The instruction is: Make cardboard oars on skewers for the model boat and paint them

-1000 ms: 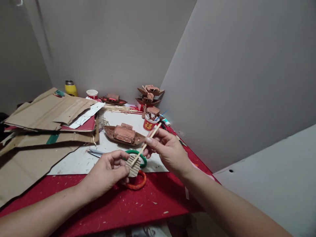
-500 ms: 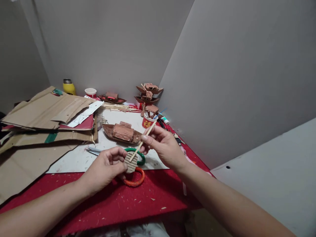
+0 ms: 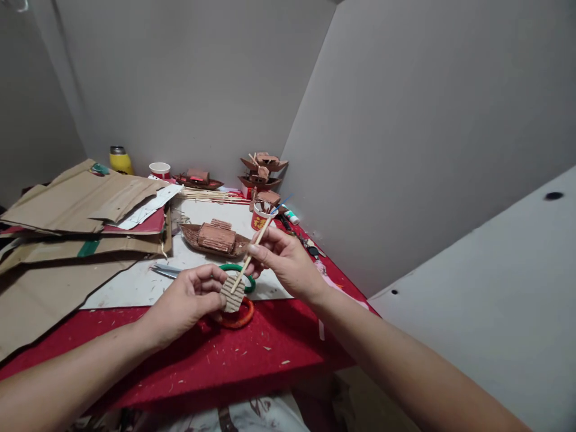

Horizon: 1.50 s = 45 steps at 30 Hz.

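Between the thumb and fingers of my left hand [image 3: 193, 297] is a small piece of corrugated cardboard [image 3: 233, 298], its ridged face turned up toward me. My right hand [image 3: 281, 258] pinches a thin pale wooden stick [image 3: 254, 247] that slants down, its lower tip at the cardboard's ridges. Under my hands lies a pair of scissors with a green handle loop [image 3: 249, 284], an orange loop [image 3: 240, 318] and metal blades [image 3: 166, 270]; my left hand hides their middle. Just beyond, a brown model boat [image 3: 213, 238] with a ridged canopy rests on the white sheet [image 3: 130, 291].
Stacked cardboard [image 3: 67, 204] covers the table's left side. Behind are a yellow bottle [image 3: 120, 161], a white-rimmed cup [image 3: 159, 170], thin sticks [image 3: 211, 195] and more model boats [image 3: 263, 171]. A red cup [image 3: 261, 217] stands near the right wall. Scraps dot the red cloth [image 3: 202, 366].
The whole view has shifted slightly, so things sit a little further left. Both hands keep their grips, and the stick's tip stays at the cardboard piece.
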Each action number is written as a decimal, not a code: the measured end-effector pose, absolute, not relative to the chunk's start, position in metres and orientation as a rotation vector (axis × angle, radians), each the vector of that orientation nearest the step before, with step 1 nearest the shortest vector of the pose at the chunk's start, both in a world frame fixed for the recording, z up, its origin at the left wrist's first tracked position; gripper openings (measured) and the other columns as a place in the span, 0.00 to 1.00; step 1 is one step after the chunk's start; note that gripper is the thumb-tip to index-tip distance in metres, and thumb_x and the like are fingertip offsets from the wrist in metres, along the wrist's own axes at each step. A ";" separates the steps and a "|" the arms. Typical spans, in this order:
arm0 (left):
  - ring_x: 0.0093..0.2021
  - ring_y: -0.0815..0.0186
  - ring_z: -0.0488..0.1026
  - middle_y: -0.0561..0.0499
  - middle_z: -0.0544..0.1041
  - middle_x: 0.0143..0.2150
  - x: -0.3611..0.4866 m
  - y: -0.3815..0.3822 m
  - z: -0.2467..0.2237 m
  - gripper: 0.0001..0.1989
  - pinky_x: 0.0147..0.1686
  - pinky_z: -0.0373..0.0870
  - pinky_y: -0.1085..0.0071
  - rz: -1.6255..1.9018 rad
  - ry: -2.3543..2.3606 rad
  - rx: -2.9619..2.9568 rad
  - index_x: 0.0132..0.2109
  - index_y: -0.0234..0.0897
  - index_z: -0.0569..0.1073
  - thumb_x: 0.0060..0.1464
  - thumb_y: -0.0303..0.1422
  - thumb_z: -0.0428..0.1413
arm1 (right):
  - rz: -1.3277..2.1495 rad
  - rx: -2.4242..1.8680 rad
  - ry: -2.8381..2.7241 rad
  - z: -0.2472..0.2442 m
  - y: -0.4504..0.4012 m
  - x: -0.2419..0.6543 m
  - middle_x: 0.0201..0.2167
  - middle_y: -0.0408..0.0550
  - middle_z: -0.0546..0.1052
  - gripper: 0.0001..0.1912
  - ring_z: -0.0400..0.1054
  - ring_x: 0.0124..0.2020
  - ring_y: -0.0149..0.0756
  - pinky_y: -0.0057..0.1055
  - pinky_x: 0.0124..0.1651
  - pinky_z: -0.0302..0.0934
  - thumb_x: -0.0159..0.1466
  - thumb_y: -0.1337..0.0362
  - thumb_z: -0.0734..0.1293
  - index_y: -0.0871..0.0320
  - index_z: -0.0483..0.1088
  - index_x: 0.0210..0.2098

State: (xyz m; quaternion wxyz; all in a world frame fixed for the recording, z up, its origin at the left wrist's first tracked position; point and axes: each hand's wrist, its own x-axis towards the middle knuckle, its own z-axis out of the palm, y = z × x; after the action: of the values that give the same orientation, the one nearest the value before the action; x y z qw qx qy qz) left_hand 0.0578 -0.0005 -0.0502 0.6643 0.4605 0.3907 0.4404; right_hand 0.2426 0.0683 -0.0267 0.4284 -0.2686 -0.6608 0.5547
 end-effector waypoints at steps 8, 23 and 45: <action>0.25 0.71 0.72 0.51 0.79 0.29 0.057 0.000 -0.050 0.09 0.26 0.68 0.77 0.952 0.884 1.079 0.36 0.34 0.71 0.46 0.29 0.62 | 1.406 -0.627 -1.674 -0.024 0.069 0.241 0.22 0.38 0.74 0.11 0.72 0.22 0.28 0.22 0.23 0.67 0.59 0.58 0.71 0.57 0.67 0.32; 0.23 0.72 0.71 0.53 0.78 0.27 0.057 -0.001 -0.051 0.11 0.26 0.68 0.76 0.976 0.865 1.023 0.35 0.34 0.70 0.42 0.28 0.63 | 1.384 -0.637 -1.672 -0.035 0.072 0.240 0.20 0.38 0.75 0.12 0.71 0.20 0.28 0.25 0.24 0.68 0.60 0.56 0.70 0.57 0.67 0.32; 0.24 0.74 0.69 0.56 0.74 0.25 0.057 -0.003 -0.051 0.15 0.26 0.64 0.77 1.038 0.849 1.051 0.31 0.35 0.67 0.45 0.35 0.66 | 1.449 -0.700 -1.605 -0.033 0.059 0.232 0.21 0.37 0.73 0.14 0.70 0.21 0.29 0.25 0.24 0.65 0.57 0.55 0.72 0.56 0.67 0.34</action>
State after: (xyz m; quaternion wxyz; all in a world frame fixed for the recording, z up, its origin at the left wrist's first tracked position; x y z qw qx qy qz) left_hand 0.0567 -0.0026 -0.0514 0.6587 0.4641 0.3750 0.4584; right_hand 0.2319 0.0592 -0.0327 0.4208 -0.2794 -0.6404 0.5785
